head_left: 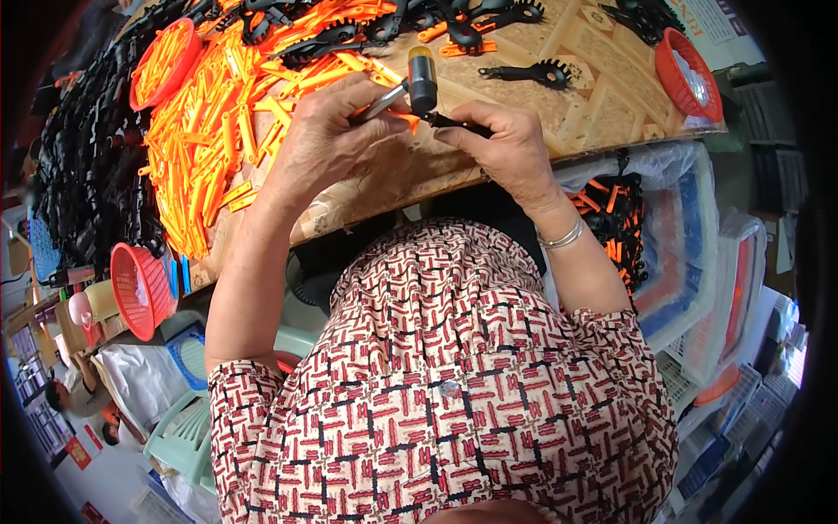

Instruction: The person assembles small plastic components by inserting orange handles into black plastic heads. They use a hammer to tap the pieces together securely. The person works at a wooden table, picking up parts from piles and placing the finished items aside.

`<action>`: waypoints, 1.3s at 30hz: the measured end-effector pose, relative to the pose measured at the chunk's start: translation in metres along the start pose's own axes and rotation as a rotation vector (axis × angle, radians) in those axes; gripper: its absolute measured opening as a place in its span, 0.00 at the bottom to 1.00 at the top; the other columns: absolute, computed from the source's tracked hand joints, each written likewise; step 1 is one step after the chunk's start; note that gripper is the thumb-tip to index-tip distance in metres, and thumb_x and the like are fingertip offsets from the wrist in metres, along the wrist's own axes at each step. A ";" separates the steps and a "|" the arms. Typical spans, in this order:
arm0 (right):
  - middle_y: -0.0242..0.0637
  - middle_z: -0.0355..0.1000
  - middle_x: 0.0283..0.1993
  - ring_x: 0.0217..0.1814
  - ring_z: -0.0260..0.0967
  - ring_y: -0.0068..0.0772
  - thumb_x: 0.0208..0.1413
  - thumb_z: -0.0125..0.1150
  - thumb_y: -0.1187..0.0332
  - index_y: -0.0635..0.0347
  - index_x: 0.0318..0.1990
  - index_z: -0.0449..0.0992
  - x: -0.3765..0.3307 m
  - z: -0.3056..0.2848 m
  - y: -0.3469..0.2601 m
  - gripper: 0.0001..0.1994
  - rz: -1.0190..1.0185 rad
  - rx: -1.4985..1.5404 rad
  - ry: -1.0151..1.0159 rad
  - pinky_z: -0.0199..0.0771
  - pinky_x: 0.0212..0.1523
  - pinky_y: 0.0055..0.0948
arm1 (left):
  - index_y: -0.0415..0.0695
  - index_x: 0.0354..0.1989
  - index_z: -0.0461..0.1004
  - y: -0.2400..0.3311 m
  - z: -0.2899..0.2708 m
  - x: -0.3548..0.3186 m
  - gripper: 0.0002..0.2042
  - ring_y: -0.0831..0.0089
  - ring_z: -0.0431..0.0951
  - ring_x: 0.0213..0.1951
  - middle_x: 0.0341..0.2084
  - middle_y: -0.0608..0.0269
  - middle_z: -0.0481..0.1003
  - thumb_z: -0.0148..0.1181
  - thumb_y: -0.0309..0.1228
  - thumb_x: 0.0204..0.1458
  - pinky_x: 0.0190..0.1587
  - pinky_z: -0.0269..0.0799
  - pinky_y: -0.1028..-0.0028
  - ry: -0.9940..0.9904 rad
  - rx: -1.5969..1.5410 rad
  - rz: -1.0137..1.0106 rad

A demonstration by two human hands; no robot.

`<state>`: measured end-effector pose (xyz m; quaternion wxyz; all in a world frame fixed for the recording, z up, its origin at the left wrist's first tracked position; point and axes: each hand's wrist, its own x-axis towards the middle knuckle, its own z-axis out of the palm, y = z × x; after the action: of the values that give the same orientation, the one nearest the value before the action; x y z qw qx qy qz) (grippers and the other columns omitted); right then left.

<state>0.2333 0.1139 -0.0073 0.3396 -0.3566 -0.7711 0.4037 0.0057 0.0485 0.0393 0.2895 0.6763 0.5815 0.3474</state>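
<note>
My left hand (pixel 330 135) is closed around the metal shaft of a small mallet (pixel 422 83), whose head is black with a yellow end. A bit of orange plastic (pixel 410 121) shows just below its fingertips; how it is held is hidden. Close by, my right hand (pixel 511 144) pinches a slim black plastic piece (pixel 464 126), which points toward the mallet head. Both hands are above the near edge of the table (pixel 602 96). Just beyond them lies a black piece with a toothed end (pixel 528 74).
Orange plastic pieces (pixel 205 140) are heaped at left, beside a mass of black parts (pixel 87 166). Red baskets stand at far left (pixel 188 52), near left (pixel 144 293) and right (pixel 690 74). Below the table's right side, a plastic-lined bin (pixel 690 227) holds black and orange pieces.
</note>
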 end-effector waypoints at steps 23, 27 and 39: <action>0.37 0.79 0.26 0.27 0.72 0.16 0.53 0.71 0.69 0.65 0.37 0.84 -0.001 0.004 -0.003 0.08 0.070 0.175 -0.084 0.73 0.32 0.23 | 0.40 0.40 0.82 0.002 0.004 -0.002 0.08 0.69 0.76 0.32 0.29 0.62 0.73 0.68 0.24 0.51 0.37 0.72 0.71 0.020 0.080 0.046; 0.37 0.79 0.26 0.27 0.72 0.17 0.52 0.71 0.69 0.64 0.36 0.84 -0.004 0.006 0.002 0.08 0.091 0.172 -0.092 0.73 0.32 0.23 | 0.40 0.40 0.82 -0.002 0.005 -0.002 0.08 0.70 0.76 0.32 0.27 0.62 0.72 0.68 0.24 0.51 0.37 0.72 0.72 0.035 0.038 0.080; 0.30 0.78 0.27 0.29 0.69 0.13 0.55 0.68 0.74 0.66 0.41 0.83 -0.003 0.000 0.007 0.08 0.215 0.388 -0.295 0.72 0.32 0.21 | 0.42 0.36 0.81 0.003 0.015 -0.009 0.05 0.60 0.76 0.32 0.28 0.57 0.72 0.66 0.25 0.52 0.35 0.71 0.66 0.067 0.146 0.109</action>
<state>0.2368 0.1142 -0.0138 0.2404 -0.3022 -0.6782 0.6253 0.0188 0.0398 0.0312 0.2003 0.7142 0.5771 0.3418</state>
